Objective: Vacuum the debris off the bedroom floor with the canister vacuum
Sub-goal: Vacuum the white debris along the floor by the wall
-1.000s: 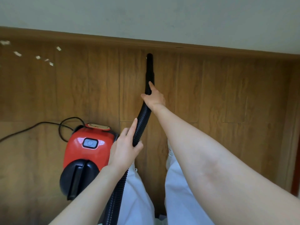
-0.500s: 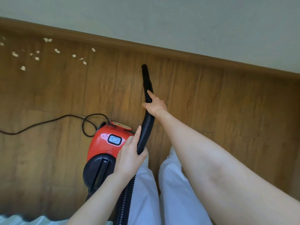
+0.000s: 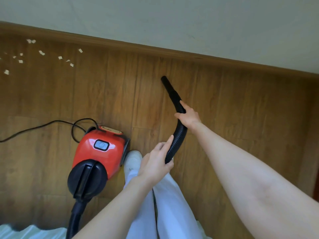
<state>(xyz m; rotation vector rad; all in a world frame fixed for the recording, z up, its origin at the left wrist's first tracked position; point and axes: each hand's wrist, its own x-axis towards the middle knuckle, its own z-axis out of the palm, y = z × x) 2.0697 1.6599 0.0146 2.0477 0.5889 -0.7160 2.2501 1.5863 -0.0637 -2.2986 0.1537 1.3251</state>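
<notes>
Nozzle (image 3: pixel 168 87) swung right, away from debris (image 3: pixel 41 52)

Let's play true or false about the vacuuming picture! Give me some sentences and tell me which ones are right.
1. Both hands hold the black hose. True: the right hand grips near the nozzle, the left hand lower down.
2. The canister vacuum is blue. False: it is red and black.
3. The nozzle is sucking up the paper scraps. False: the scraps lie far off to the left.
4. A black cord trails from the vacuum across the floor. True.
5. The floor is carpet. False: wood.
</notes>
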